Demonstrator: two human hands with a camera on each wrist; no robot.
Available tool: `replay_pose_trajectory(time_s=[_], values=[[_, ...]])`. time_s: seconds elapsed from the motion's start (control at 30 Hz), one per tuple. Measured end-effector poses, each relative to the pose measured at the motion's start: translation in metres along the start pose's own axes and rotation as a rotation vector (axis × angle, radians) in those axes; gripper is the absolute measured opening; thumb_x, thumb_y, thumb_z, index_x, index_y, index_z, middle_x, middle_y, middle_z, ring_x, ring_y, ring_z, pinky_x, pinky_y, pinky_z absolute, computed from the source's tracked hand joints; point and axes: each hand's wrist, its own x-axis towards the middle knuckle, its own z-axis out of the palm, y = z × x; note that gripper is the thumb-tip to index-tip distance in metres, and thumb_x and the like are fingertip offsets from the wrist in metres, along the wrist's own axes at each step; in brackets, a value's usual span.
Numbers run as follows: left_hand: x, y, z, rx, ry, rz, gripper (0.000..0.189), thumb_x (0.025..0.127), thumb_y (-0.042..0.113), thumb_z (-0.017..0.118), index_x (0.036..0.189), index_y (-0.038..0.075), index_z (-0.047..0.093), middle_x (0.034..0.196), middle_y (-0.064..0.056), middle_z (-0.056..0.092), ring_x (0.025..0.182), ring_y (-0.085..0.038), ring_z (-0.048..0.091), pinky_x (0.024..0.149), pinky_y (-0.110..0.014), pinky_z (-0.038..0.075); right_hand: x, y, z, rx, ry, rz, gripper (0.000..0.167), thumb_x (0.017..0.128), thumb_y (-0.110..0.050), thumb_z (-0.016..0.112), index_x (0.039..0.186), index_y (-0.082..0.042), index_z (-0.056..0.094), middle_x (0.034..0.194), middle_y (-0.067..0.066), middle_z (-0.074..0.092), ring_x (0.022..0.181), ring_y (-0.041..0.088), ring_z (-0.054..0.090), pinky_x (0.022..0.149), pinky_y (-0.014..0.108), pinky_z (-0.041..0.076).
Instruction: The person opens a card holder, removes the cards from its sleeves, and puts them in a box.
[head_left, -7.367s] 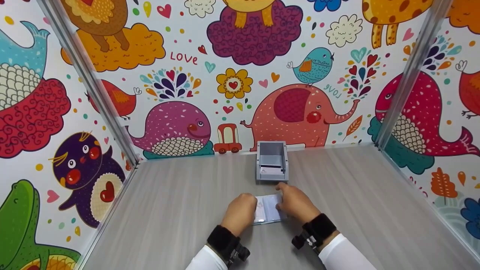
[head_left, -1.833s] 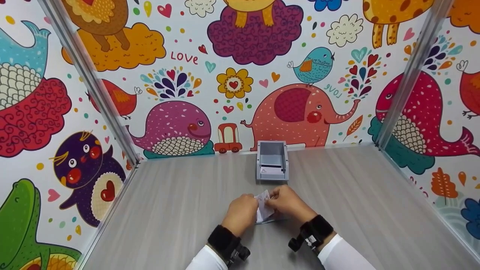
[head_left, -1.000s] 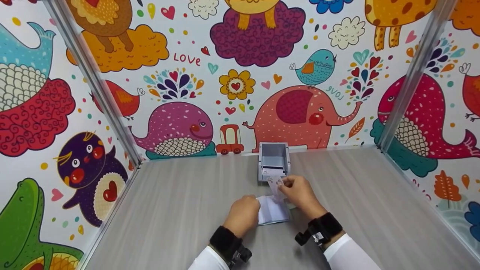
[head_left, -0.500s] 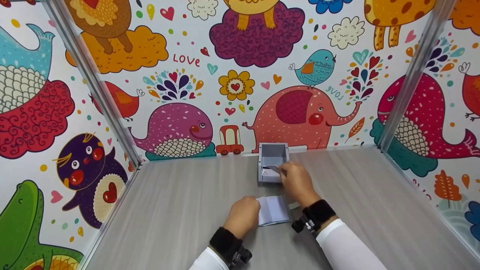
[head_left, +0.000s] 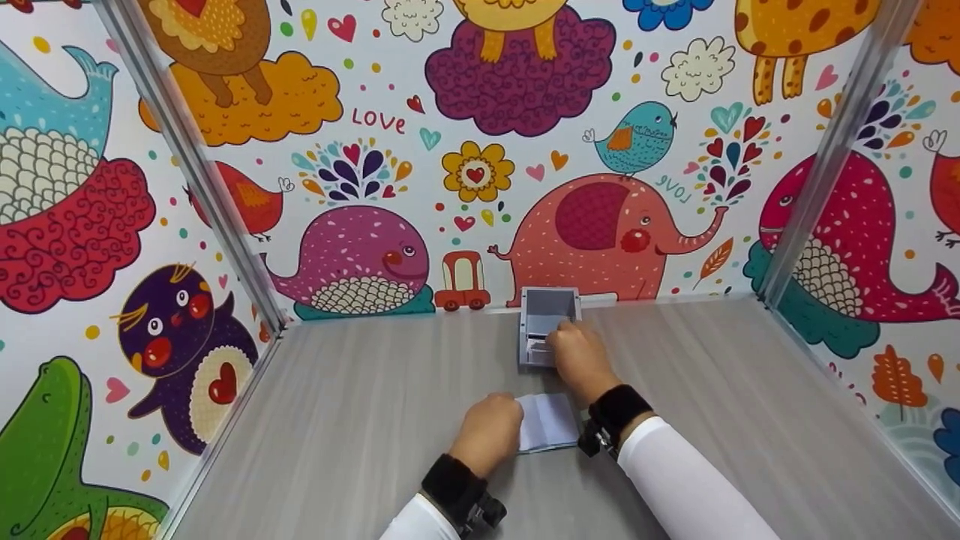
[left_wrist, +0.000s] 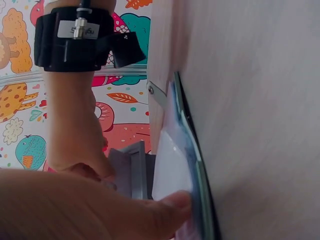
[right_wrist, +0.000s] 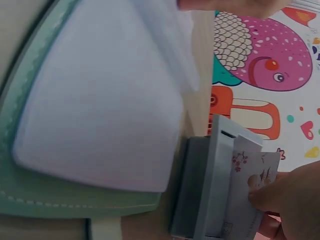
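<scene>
An open card holder (head_left: 556,420) with pale sleeves and a stitched green cover (right_wrist: 75,202) lies on the table. My left hand (head_left: 487,433) grips its left side; in the left wrist view the thumb (left_wrist: 175,202) presses on the sleeves. Beyond it, my right hand (head_left: 585,364) is at the front right of a grey bin (head_left: 527,319). Its thumb and fingers pinch a white card (right_wrist: 250,182) with a reddish floral print, held at the bin's opening. Another pale card (right_wrist: 248,143) shows in the bin behind it. The left fingers under the holder are hidden.
The bin stands near the back wall (head_left: 480,97), which carries cartoon animals. Metal posts (head_left: 187,165) rise at both rear corners of the table (head_left: 360,405). A closure strap with a metal snap (left_wrist: 156,93) sticks out from the holder.
My right hand has drawn a card out of the holder and carried it forward to the bin. The left hand has stayed on the holder, whose right-hand sleeve now shows plain.
</scene>
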Motion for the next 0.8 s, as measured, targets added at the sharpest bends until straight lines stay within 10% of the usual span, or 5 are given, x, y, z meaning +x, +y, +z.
replay_pose_trajectory(time_s=[0.2,0.5,0.8], values=[[0.002,-0.009,0.024,0.003,0.042,0.03,0.011,0.084,0.002,0.077,0.084,0.011,0.082,0.083,-0.004,0.071,0.074,-0.025,0.071,0.064,-0.046,0.059,-0.001,-0.003,0.007,-0.011,-0.013,-0.004,0.024,0.081,0.011,0.069,0.072,-0.009,0.076,0.073,0.011,0.073,0.068,0.038,0.071,0.063,0.053,0.056],[-0.005,0.012,-0.031,0.016,-0.02,-0.021,0.008,0.084,0.001,0.081,0.084,0.009,0.082,0.084,-0.004,0.072,0.077,-0.024,0.073,0.066,-0.039,0.06,0.0,-0.011,0.003,-0.029,-0.082,0.001,0.015,0.082,0.007,0.073,0.073,-0.005,0.075,0.071,0.017,0.076,0.065,0.041,0.072,0.06,0.058,0.056],[-0.004,0.007,-0.016,0.017,0.018,-0.003,0.009,0.083,0.0,0.08,0.082,0.009,0.08,0.083,-0.003,0.071,0.075,-0.025,0.071,0.065,-0.042,0.06,-0.01,-0.019,-0.002,0.012,-0.038,-0.03,0.015,0.085,0.0,0.082,0.075,-0.006,0.072,0.075,0.014,0.074,0.075,0.04,0.07,0.066,0.056,0.057]])
